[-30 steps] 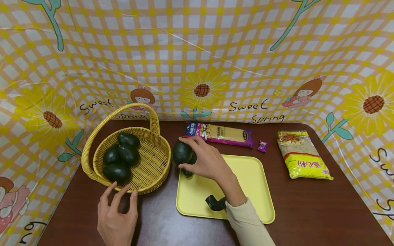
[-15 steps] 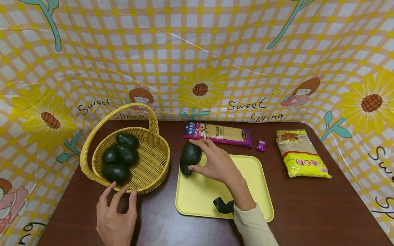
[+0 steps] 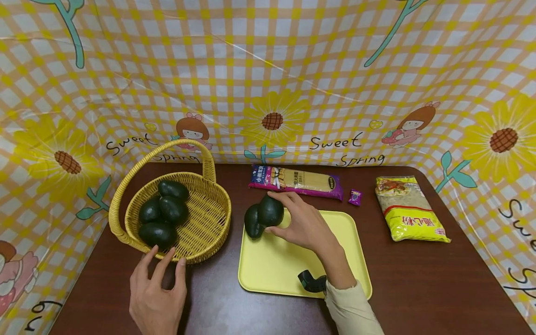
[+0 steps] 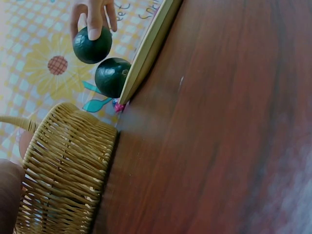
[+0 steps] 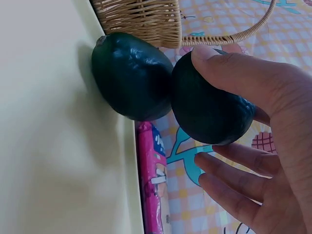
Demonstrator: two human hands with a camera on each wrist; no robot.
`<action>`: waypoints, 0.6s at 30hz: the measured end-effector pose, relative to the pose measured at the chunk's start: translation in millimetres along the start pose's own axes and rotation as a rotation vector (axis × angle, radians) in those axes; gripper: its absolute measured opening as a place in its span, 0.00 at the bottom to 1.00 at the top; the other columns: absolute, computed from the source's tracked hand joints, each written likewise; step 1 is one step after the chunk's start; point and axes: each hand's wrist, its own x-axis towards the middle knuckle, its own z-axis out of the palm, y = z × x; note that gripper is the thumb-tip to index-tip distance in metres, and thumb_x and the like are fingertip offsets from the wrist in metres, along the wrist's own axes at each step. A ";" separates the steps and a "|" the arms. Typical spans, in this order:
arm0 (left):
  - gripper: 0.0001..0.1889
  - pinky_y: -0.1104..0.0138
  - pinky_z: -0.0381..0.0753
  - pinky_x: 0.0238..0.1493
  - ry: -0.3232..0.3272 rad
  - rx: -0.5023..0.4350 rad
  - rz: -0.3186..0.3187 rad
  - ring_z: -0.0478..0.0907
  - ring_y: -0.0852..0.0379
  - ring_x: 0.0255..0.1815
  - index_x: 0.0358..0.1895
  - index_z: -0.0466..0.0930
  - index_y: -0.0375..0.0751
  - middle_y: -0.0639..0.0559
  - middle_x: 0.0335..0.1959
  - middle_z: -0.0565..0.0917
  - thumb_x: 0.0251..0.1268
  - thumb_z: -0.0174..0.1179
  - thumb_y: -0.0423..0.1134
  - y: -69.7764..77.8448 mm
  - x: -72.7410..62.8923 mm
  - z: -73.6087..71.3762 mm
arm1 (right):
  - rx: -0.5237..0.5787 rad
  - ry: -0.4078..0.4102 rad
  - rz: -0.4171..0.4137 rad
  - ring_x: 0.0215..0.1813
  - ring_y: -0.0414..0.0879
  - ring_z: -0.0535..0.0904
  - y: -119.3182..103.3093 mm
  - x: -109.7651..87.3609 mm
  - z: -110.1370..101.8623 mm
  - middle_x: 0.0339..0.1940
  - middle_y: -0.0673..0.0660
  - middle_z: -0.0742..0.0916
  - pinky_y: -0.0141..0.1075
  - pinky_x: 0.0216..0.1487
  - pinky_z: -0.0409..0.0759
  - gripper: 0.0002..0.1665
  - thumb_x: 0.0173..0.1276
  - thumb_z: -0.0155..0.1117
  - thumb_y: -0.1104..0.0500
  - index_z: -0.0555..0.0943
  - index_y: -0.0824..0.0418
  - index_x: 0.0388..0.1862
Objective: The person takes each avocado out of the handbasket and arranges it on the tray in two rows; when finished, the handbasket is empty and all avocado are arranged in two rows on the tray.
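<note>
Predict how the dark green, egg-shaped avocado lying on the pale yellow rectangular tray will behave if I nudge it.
The avocado may well roll, since its curved underside rests on the flat tray. It could feel slippery, as its skin looks smooth and glossy. It will probably hold its shape: its outline looks full and undented.

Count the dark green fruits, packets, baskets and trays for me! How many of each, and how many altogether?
Dark green fruits: 6 (4 in the basket, 1 on the tray, 1 in the right hand)
Packets: 3 (long purple pack, tiny purple packet, yellow bag)
Baskets: 1
Trays: 1
Total: 11
</note>
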 end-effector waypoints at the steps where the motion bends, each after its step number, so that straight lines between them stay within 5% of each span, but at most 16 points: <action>1: 0.16 0.35 0.82 0.45 -0.001 0.003 0.000 0.81 0.33 0.63 0.53 0.94 0.46 0.43 0.65 0.85 0.63 0.80 0.43 -0.1 0.2 -0.1 | 0.002 0.000 0.001 0.32 0.46 0.82 0.9 -0.6 0.0 0.69 0.59 0.81 0.43 0.36 0.83 0.53 0.59 0.87 0.40 0.74 0.47 0.81; 9: 0.17 0.36 0.82 0.43 -0.006 0.008 -0.002 0.81 0.33 0.62 0.54 0.94 0.46 0.44 0.65 0.85 0.63 0.80 0.44 -0.4 1.0 0.3 | 0.012 -0.006 0.012 0.29 0.45 0.79 6.8 -3.8 -1.3 0.69 0.59 0.82 0.42 0.34 0.81 0.53 0.59 0.88 0.41 0.74 0.47 0.81; 18: 0.16 0.37 0.81 0.40 0.000 -0.007 -0.018 0.82 0.34 0.60 0.53 0.95 0.48 0.45 0.65 0.85 0.63 0.80 0.43 -1.1 -0.7 0.9 | 0.011 -0.026 0.030 0.45 0.56 0.87 13.2 -7.0 0.8 0.69 0.60 0.82 0.49 0.43 0.86 0.53 0.58 0.88 0.42 0.75 0.48 0.80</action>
